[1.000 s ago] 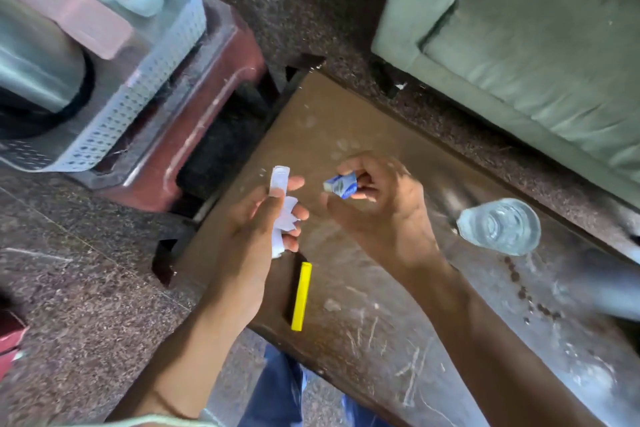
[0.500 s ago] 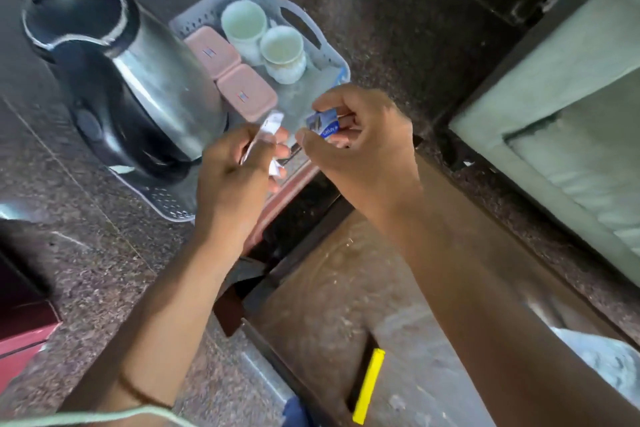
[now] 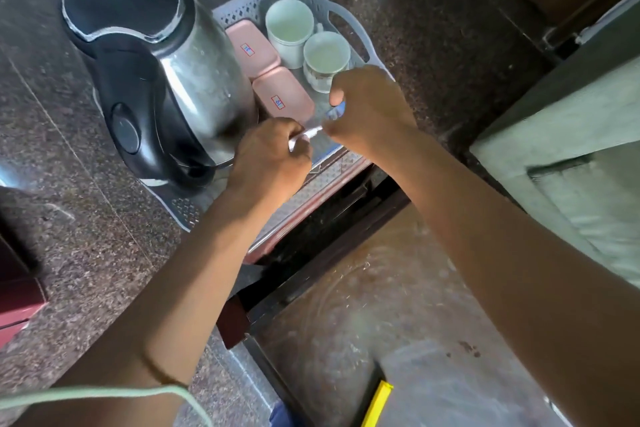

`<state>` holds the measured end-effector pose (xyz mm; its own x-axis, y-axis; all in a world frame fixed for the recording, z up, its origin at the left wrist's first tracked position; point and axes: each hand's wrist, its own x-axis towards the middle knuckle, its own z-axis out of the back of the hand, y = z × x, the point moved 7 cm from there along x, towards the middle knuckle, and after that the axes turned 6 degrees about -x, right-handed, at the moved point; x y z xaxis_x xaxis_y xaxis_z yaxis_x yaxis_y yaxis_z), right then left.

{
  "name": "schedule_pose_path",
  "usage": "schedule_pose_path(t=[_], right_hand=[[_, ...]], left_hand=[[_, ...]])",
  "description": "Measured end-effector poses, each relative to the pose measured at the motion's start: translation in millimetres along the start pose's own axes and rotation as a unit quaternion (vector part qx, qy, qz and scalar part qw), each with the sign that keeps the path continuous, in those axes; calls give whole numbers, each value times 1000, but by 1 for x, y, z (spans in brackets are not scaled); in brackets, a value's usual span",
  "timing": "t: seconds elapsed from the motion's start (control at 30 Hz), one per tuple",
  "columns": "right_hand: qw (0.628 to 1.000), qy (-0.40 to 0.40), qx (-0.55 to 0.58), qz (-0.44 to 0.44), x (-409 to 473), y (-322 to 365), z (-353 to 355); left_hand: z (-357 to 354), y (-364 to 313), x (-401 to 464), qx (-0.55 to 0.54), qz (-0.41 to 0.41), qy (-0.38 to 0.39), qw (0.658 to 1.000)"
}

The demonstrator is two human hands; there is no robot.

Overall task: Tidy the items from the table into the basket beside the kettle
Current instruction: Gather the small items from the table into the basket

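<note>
Both hands are over the near right part of the basket [image 3: 349, 12], which sits just right of the kettle [image 3: 162, 80].

Left hand [image 3: 266, 163]: grip clamped on a white sachet [image 3: 306, 135], whose long axis runs from the fist up and to the right, its free end poking out toward the right hand.

Right hand [image 3: 367, 111]: grip pinched on a small blue packet [image 3: 336, 113], mostly hidden by the fingers; only an edge shows.

Key relation: both items sit directly above the bare strip of basket floor, near side of the two pink boxes [image 3: 284, 97] and the two cups [image 3: 325, 57]. The drop zone lies straight below the grips, not off to one side. The right hand is the farther in; the left is at the near rim.

Judgement: release step is at hand; a plain opening of each grip should land the items inside.

Still on the desk [image 3: 398, 305]: a yellow stick [image 3: 379, 404] at the near edge, well apart from both hands.
</note>
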<state>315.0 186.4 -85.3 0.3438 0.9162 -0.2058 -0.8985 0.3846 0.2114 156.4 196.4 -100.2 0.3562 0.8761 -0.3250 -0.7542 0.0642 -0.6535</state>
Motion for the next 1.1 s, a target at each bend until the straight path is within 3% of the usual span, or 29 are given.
schedule_pose_path(t=[0.27, 0.67, 0.93, 1.1], right_hand=[[995, 51, -89, 8, 7, 12, -11], [994, 64, -91, -9, -2, 15, -2], [995, -87, 12, 49, -73, 21, 31], [971, -187, 143, 40, -151, -1, 23]], left_hand=[[-6, 2, -7, 21, 9, 17, 1000], [-8, 4, -30, 51, -48, -13, 997], [-14, 5, -42, 59, -52, 25, 997], [0, -16, -68, 0, -151, -50, 987]])
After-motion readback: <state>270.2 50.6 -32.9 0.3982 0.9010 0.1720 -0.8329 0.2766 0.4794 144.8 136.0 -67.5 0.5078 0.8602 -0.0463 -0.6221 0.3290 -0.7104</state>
